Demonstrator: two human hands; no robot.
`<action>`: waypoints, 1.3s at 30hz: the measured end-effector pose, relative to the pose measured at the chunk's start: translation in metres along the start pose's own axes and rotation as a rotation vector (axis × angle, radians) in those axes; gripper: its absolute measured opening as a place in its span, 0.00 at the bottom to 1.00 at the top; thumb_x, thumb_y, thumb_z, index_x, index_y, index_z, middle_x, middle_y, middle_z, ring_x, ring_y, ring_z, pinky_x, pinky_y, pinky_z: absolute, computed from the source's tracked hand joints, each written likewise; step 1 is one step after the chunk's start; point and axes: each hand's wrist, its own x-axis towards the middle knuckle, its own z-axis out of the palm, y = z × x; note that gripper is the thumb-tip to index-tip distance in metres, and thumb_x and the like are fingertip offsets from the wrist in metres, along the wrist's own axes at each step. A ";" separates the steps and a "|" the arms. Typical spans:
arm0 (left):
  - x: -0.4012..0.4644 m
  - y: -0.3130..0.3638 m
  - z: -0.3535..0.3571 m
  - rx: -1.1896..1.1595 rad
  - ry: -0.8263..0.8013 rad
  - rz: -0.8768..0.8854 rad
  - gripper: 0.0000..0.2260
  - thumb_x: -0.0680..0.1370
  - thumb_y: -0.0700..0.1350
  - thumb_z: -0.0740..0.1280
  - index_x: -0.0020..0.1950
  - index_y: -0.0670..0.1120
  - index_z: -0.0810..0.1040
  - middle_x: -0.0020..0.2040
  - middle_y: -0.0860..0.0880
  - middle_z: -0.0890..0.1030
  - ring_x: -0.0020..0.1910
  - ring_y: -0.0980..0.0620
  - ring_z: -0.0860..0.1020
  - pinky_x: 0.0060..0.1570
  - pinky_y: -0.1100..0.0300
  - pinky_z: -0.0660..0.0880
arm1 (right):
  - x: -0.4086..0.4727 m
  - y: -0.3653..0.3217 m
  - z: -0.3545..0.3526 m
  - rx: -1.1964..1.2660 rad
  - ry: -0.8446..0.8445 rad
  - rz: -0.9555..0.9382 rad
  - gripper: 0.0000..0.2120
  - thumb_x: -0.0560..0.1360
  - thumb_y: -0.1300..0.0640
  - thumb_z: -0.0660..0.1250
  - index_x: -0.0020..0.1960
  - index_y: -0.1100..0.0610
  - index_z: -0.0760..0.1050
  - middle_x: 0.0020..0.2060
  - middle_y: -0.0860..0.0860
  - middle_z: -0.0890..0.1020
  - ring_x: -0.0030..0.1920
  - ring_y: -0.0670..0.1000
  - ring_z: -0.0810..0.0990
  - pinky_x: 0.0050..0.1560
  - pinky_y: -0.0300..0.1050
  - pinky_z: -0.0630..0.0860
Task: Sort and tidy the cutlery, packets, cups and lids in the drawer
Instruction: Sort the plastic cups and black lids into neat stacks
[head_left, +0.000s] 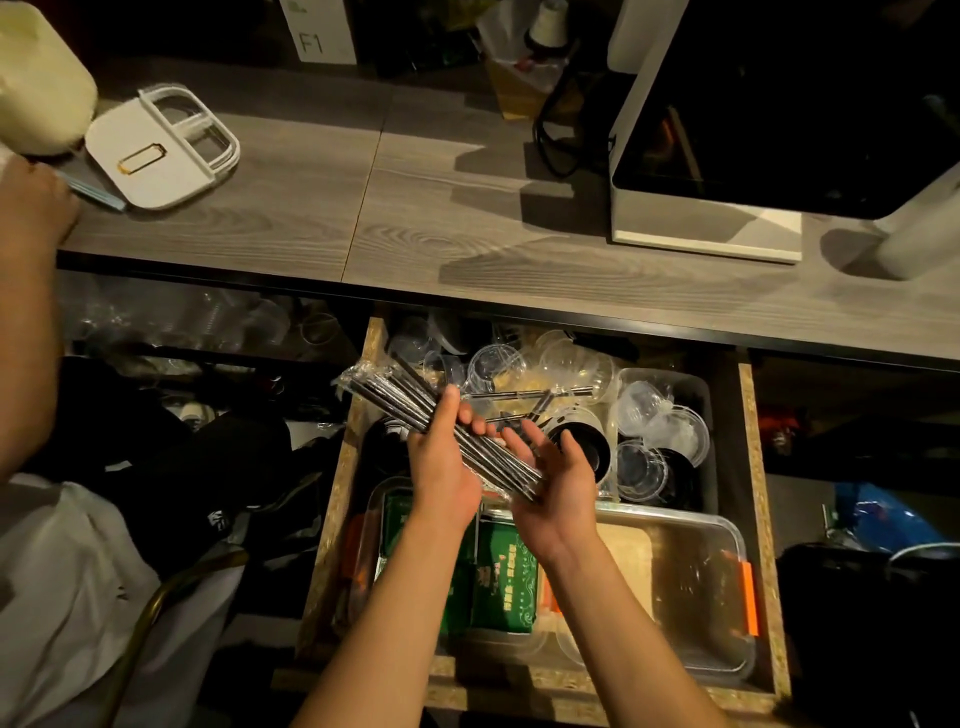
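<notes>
1. I see both hands over the open drawer (759, 467), sharing one bundle of wrapped black cutlery (415, 405) that slants from upper left down to lower right.
2. My left hand (441, 457) holds the bundle from the left, its fingers laid straight along the sticks with the thumb behind; I cannot tell how far the thumb wraps round.
3. My right hand (556, 478) cradles the lower end from beneath, palm up, fingers loosely spread and only slightly bent.
4. At the back of the drawer lies a loose heap of clear plastic cups (493, 364), with a few more wrapped black sticks lying across them.
5. A clear tub (698, 387) at the right rear holds clear lids (675, 426) and small round cups; a black cup (582, 441) stands just beside it on the left.
6. The large clear container (732, 530) in front, with orange clips, holds a pale flat board.
7. Green packets (504, 582) sit in a clear tray to the left of that container, beneath my forearms.
8. On the counter (415, 208) above rests a white box lid (156, 156).
</notes>
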 end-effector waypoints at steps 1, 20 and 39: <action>-0.001 -0.003 -0.002 0.013 -0.006 0.005 0.09 0.79 0.45 0.68 0.41 0.45 0.74 0.32 0.51 0.72 0.29 0.54 0.73 0.38 0.55 0.75 | 0.005 0.001 0.002 0.000 0.016 -0.014 0.22 0.83 0.46 0.54 0.62 0.61 0.76 0.55 0.61 0.83 0.56 0.60 0.80 0.51 0.51 0.77; 0.051 0.010 -0.063 0.496 0.109 -0.075 0.13 0.78 0.46 0.71 0.57 0.39 0.76 0.25 0.52 0.68 0.20 0.56 0.65 0.24 0.60 0.67 | 0.140 -0.015 -0.006 -2.038 -0.147 -0.896 0.32 0.74 0.57 0.72 0.75 0.56 0.64 0.69 0.54 0.71 0.69 0.56 0.69 0.72 0.49 0.63; 0.049 0.014 -0.052 0.552 0.048 -0.083 0.09 0.80 0.47 0.69 0.45 0.42 0.78 0.26 0.51 0.70 0.23 0.55 0.68 0.26 0.59 0.72 | 0.123 -0.044 0.003 -1.904 -0.325 -0.996 0.11 0.80 0.54 0.65 0.54 0.61 0.81 0.44 0.55 0.81 0.46 0.55 0.75 0.44 0.48 0.70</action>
